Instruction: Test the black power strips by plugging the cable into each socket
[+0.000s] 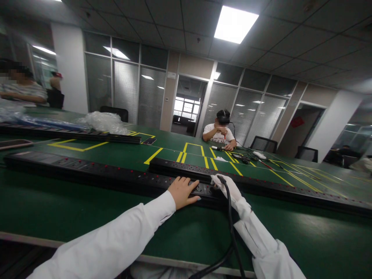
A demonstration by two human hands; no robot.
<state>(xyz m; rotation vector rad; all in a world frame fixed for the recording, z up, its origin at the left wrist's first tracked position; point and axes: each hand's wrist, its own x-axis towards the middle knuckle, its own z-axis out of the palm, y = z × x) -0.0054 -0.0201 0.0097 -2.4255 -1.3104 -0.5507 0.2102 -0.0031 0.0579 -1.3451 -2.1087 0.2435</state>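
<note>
A long black power strip (pixel 116 175) with a row of small red dots lies across the table in front of me. My left hand (pixel 183 190) is bare and rests on this strip near its right part, fingers spread. Just to the right, my right hand (pixel 228 188), in a white glove, is closed at the strip's right end around the plug end of a thick black cable (pixel 230 217). The plug itself is mostly hidden by the fingers, and I cannot tell whether it is seated in a socket. The cable hangs down over the table's near edge.
Behind it a second long black strip (pixel 270 186) stretches to the right. More dark strips (pixel 116 137), plastic wrap (pixel 106 122) and a phone (pixel 149 141) lie at the far left. Yellow tape (pixel 194 144) marks the green table (pixel 87 211). A person (pixel 219 131) sits opposite, near loose cables (pixel 242 157).
</note>
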